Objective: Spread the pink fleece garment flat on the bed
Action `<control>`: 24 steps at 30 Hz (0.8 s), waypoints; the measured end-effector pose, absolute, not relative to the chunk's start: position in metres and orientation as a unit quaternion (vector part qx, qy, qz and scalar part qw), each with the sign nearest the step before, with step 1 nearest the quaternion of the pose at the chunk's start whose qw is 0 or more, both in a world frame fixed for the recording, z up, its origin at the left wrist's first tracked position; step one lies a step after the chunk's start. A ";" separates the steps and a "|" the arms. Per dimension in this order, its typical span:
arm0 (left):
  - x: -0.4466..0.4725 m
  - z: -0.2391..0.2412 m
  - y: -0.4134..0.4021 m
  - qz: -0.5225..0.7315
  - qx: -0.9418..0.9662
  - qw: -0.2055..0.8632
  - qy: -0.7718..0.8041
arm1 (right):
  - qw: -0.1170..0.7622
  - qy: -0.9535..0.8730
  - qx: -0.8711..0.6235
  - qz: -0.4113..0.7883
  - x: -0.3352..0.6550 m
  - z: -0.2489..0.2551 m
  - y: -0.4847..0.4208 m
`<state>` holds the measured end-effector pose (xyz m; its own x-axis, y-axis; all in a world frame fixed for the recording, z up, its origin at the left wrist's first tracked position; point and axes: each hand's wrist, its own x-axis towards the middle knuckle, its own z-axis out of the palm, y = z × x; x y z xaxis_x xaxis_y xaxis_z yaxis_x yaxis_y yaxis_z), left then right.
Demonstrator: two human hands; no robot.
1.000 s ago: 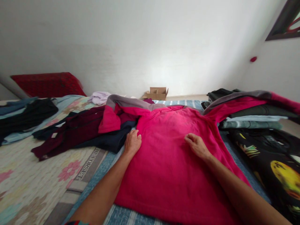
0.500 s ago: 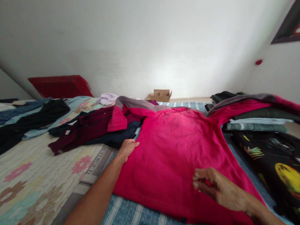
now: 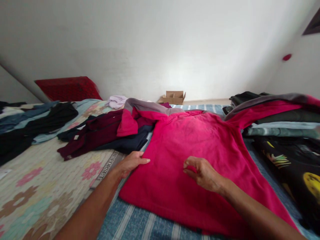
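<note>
Pink sweatshirt point(image 3: 200, 150) under loosely curled fingers point(image 3: 191, 163)

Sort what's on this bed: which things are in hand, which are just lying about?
In hand: pink sweatshirt, left hand on its edge, right hand over its middle.

Lying about: maroon garment, folded stack, cardboard box, red pillow.

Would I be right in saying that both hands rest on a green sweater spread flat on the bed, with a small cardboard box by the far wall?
Not quite: the sweater is bright pink, not green, as the head view shows. The left hand lies at its edge, the right hand over its middle, on the bed, and the cardboard box sits by the far wall.
</note>
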<state>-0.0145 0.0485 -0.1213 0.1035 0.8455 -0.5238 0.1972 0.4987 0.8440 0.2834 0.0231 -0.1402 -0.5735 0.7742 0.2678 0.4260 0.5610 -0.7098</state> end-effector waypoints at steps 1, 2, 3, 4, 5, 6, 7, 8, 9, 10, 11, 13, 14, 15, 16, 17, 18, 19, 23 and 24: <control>-0.016 -0.121 0.046 0.271 0.407 0.632 0.602 | 0.276 -0.847 -0.344 0.297 0.282 -0.138 0.015; -0.017 -0.122 0.044 0.277 0.389 0.645 0.596 | 0.259 -0.861 -0.327 0.292 0.281 -0.135 0.007; -0.019 -0.123 0.043 0.281 0.375 0.650 0.599 | 0.239 -0.875 -0.310 0.286 0.281 -0.133 -0.003; -0.019 -0.126 0.043 0.281 0.369 0.645 0.607 | 0.219 -0.888 -0.294 0.277 0.281 -0.131 -0.012; -0.020 -0.129 0.043 0.277 0.371 0.631 0.622 | 0.200 -0.900 -0.281 0.268 0.281 -0.129 -0.021; -0.020 -0.133 0.043 0.270 0.382 0.607 0.642 | 0.184 -0.909 -0.271 0.258 0.282 -0.128 -0.031; -0.020 -0.136 0.044 0.261 0.398 0.575 0.666 | 0.169 -0.917 -0.263 0.248 0.284 -0.127 -0.039; -0.019 -0.138 0.044 0.251 0.418 0.537 0.688 | 0.157 -0.923 -0.257 0.239 0.286 -0.128 -0.047; -0.019 -0.139 0.044 0.241 0.438 0.498 0.708 | 0.148 -0.928 -0.253 0.230 0.289 -0.129 -0.054; -0.018 -0.140 0.044 0.231 0.452 0.469 0.723 | 0.142 -0.931 -0.251 0.221 0.292 -0.132 -0.060; -0.017 -0.140 0.043 0.223 0.461 0.450 0.731 | 0.140 -0.934 -0.252 0.212 0.296 -0.134 -0.065; -0.017 -0.140 0.041 0.218 0.467 0.444 0.733 | 0.141 -0.935 -0.261 0.195 0.303 -0.141 -0.072; -0.018 -0.140 0.040 0.217 0.465 0.450 0.731 | 0.142 -0.935 -0.267 0.184 0.306 -0.144 -0.075; -0.019 -0.140 0.040 0.214 0.463 0.456 0.729 | 0.141 -0.937 -0.271 0.171 0.308 -0.148 -0.078; -0.020 -0.141 0.040 0.210 0.465 0.459 0.728 | 0.141 -0.939 -0.272 0.156 0.310 -0.152 -0.080; -0.022 -0.142 0.041 0.202 0.472 0.456 0.727 | 0.139 -0.942 -0.271 0.141 0.311 -0.155 -0.083; -0.024 -0.142 0.042 0.191 0.486 0.442 0.729 | 0.139 -0.945 -0.269 0.124 0.311 -0.158 -0.085; -0.025 -0.141 0.044 0.176 0.508 0.412 0.735 | 0.141 -0.947 -0.268 0.107 0.310 -0.161 -0.087; -0.018 -0.126 0.049 0.047 0.629 0.186 0.754 | 0.172 -0.949 -0.262 0.034 0.303 -0.171 -0.093; -0.012 -0.121 0.049 0.004 0.649 0.127 0.750 | 0.181 -0.949 -0.258 0.017 0.301 -0.173 -0.093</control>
